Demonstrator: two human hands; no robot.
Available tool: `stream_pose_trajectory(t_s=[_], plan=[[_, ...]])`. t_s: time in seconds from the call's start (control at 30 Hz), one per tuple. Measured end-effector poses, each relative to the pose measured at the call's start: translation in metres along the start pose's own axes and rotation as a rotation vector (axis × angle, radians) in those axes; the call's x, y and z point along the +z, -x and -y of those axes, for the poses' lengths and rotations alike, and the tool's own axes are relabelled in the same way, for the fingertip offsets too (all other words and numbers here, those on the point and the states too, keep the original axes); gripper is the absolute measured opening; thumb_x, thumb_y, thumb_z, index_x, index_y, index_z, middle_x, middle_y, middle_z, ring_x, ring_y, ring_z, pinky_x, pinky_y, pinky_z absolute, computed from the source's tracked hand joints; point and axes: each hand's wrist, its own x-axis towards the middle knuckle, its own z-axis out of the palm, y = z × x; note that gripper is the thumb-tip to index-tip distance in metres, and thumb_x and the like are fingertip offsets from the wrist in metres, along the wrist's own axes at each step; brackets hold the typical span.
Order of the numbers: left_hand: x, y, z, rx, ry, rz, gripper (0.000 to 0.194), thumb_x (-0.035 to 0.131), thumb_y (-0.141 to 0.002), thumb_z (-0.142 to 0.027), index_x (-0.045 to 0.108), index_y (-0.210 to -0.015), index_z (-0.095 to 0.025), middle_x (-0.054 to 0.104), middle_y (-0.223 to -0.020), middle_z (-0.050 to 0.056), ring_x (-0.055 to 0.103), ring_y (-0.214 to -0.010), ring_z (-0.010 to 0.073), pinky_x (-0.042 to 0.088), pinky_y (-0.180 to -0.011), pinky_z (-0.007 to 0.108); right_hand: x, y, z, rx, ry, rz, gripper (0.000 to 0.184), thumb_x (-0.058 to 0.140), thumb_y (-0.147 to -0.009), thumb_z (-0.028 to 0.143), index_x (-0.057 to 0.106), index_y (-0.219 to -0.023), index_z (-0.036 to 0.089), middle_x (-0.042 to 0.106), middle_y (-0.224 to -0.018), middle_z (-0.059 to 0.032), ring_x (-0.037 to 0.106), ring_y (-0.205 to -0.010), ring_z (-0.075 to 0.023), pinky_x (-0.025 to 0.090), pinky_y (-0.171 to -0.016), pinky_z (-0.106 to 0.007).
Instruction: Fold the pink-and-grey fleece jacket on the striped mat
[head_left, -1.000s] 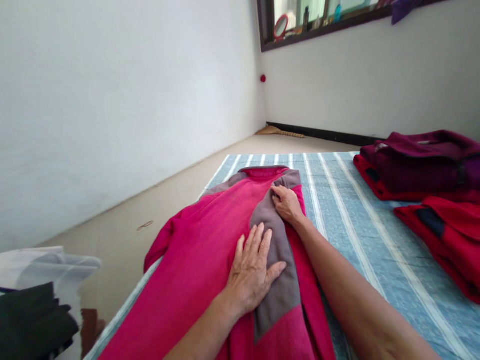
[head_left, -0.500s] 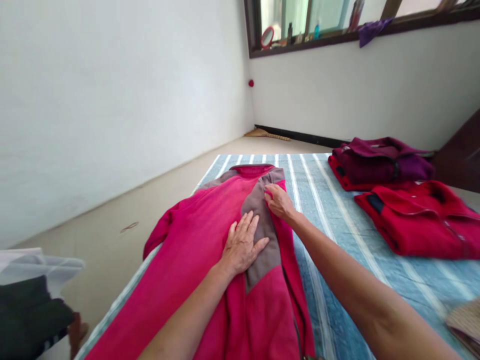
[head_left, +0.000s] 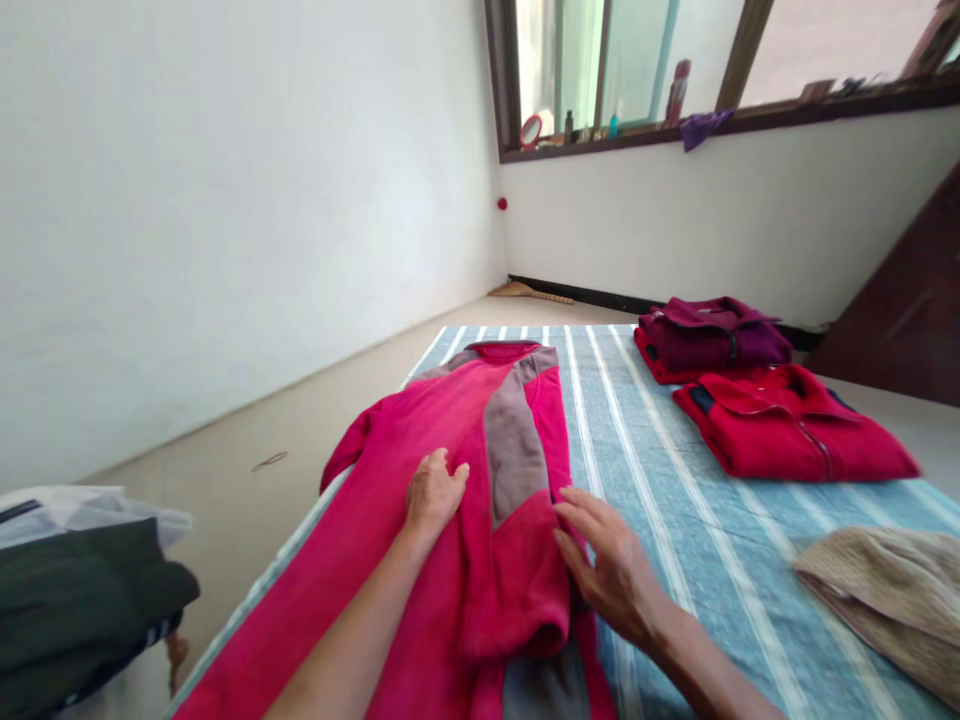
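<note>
A pink jacket with grey panels (head_left: 397,510) lies spread lengthwise on the bed, its collar at the far end. One sleeve (head_left: 517,590) is folded back along the jacket's right side, its cuff toward me. My left hand (head_left: 437,492) is over the middle of the jacket, fingers loosely stretched and holding nothing. At the right edge of that sleeve, my right hand (head_left: 615,560) has its fingers apart, the tips touching or very close to the cloth.
Folded red (head_left: 795,425) and purple (head_left: 716,335) jackets sit at the right on the blue striped bedsheet (head_left: 637,480). A beige knitted cloth (head_left: 892,590) lies nearer. Dark clothing (head_left: 82,590) is at the lower left. A broom (head_left: 529,292) rests by the wall.
My right hand has come back toward me from the shoulder to the sleeve's lower edge. The sleeve now lies folded along the jacket's side. My left hand has shifted left off the grey panel.
</note>
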Motion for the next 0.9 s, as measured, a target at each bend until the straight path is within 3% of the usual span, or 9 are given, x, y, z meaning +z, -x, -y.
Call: stream_pose_trajectory(t_s=[0.17,0.37,0.53,0.7,0.9], plan=[[-0.002,-0.016,-0.008,-0.215,0.148,0.117,0.032,0.063,-0.085,-0.033,0.06,-0.109,-0.012,0.068,-0.089,0.007,0.066,-0.08,0.02,0.054,-0.071,0.033,-0.005,0.028,0.043,-0.14,0.07,0.017,0.028,0.053,-0.088,0.025,0.056,-0.116,0.02,0.066,-0.118,-0.0112,0.061,-0.11,-0.0249,0.051,-0.094,-0.044],[-0.002,-0.03,-0.022,-0.291,0.333,0.247,0.026,0.058,-0.092,-0.035,0.06,-0.106,-0.014,0.064,-0.1,0.005,0.063,-0.081,0.0156,0.055,-0.07,0.033,0.0,0.038,0.046,-0.329,0.171,0.07,0.04,0.051,-0.088,0.049,0.059,-0.112,0.019,0.07,-0.11,-0.0104,0.067,-0.099,-0.0272,0.057,-0.081,-0.039],[-0.009,-0.045,-0.024,-0.205,0.416,0.123,0.019,0.063,-0.087,-0.032,0.063,-0.094,-0.013,0.066,-0.082,0.0,0.063,-0.069,0.0129,0.052,-0.064,0.028,0.016,0.041,0.045,-0.33,0.196,0.0,0.022,0.043,-0.093,0.031,0.061,-0.097,0.021,0.072,-0.097,-0.0055,0.068,-0.089,-0.0243,0.055,-0.079,-0.038],[0.001,-0.049,-0.013,-0.158,0.3,-0.007,0.012,0.071,-0.067,-0.022,0.066,-0.075,-0.016,0.068,-0.07,0.0,0.066,-0.074,0.0186,0.048,-0.067,0.026,0.033,0.041,0.055,-0.312,0.15,-0.053,0.024,0.036,-0.095,0.022,0.059,-0.085,0.021,0.071,-0.088,-0.0053,0.066,-0.083,-0.0215,0.052,-0.084,-0.038],[-0.001,-0.051,-0.011,-0.089,0.077,-0.06,0.027,0.062,-0.074,-0.031,0.067,-0.095,-0.015,0.072,-0.088,0.009,0.068,-0.081,0.0229,0.051,-0.073,0.03,0.042,0.044,0.058,-0.313,0.116,0.02,0.024,0.037,-0.096,0.025,0.057,-0.084,0.021,0.068,-0.087,-0.0059,0.063,-0.083,-0.0198,0.049,-0.088,-0.037]])
